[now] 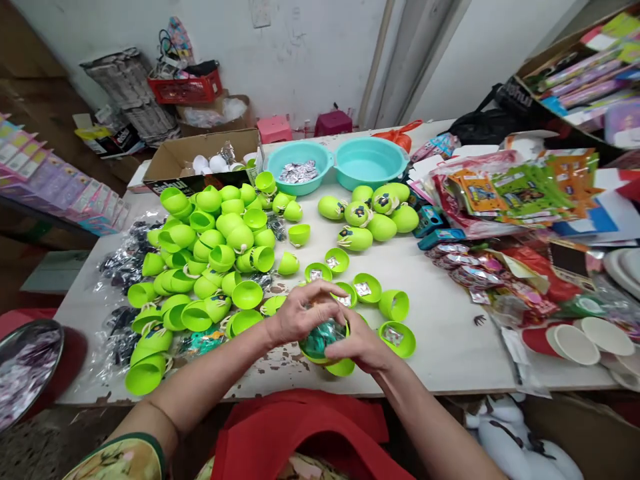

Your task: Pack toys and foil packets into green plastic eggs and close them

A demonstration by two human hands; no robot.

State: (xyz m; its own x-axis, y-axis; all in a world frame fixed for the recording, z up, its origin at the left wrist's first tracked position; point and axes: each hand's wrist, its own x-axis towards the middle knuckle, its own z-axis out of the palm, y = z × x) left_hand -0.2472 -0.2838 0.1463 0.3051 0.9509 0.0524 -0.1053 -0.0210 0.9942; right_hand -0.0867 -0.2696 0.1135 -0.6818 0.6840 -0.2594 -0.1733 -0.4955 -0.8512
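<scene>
Together, left hand (299, 313) and right hand (364, 343) grasping green shell (314, 358), teal packet (320, 339) inside

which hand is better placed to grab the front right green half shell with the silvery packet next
Right, most likely: the right hand is close to that half shell and its silvery packet, while the left hand is farther off, across the teal bundle. Both hands are at the bundle, though.

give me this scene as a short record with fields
left hand: curled around a green egg half
right hand: on its opposite side
inside it: clear-wrapped teal packet
nearby: open egg halves with silver sachets
left side: pile of green shells
behind: closed eggs, two turquoise basins
</scene>
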